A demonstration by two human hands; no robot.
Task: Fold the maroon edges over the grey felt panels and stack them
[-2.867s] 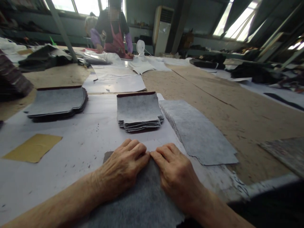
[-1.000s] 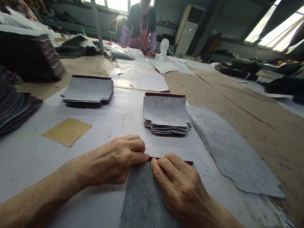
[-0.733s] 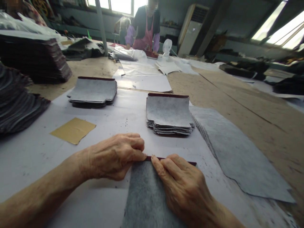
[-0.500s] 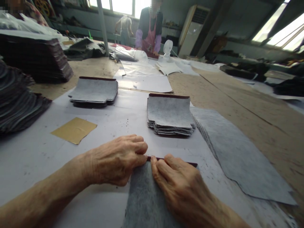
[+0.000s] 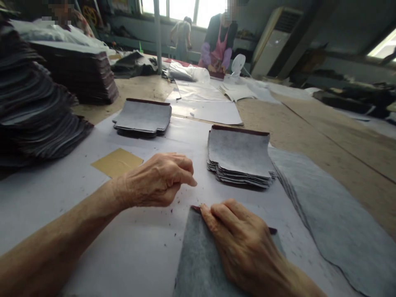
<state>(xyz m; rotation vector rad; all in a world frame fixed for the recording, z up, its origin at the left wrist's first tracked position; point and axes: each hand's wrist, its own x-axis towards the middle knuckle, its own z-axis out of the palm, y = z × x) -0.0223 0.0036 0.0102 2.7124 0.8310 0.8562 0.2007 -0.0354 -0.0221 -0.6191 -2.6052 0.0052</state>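
Note:
A grey sheet (image 5: pixel 194 260) with a narrow dark red folded edge lies in front of me on white paper (image 5: pixel 148 243). My right hand (image 5: pixel 243 239) presses on that edge, fingers together, and covers much of the sheet's upper part. Off the sheet, up and to the left of its corner, my left hand (image 5: pixel 157 179) hovers with curled fingers and the thumb side pointing right; nothing shows in it. Beyond the right hand is a pile of grey pieces with dark red folded edges (image 5: pixel 238 150). A smaller similar pile (image 5: pixel 144 115) sits farther left.
A tan square (image 5: pixel 119 161) lies partly behind my left hand. Fanned grey sheets (image 5: pixel 334 206) spread at the right. Tall dark stacks (image 5: pixel 34 103) stand at the left. Across the table, a person in a pink apron (image 5: pixel 218 45) works; other people are farther back.
My left hand has lifted away from the folded edge, moving up. My right hand stays on the sheet, which now lies slightly turned. The view has swung left.

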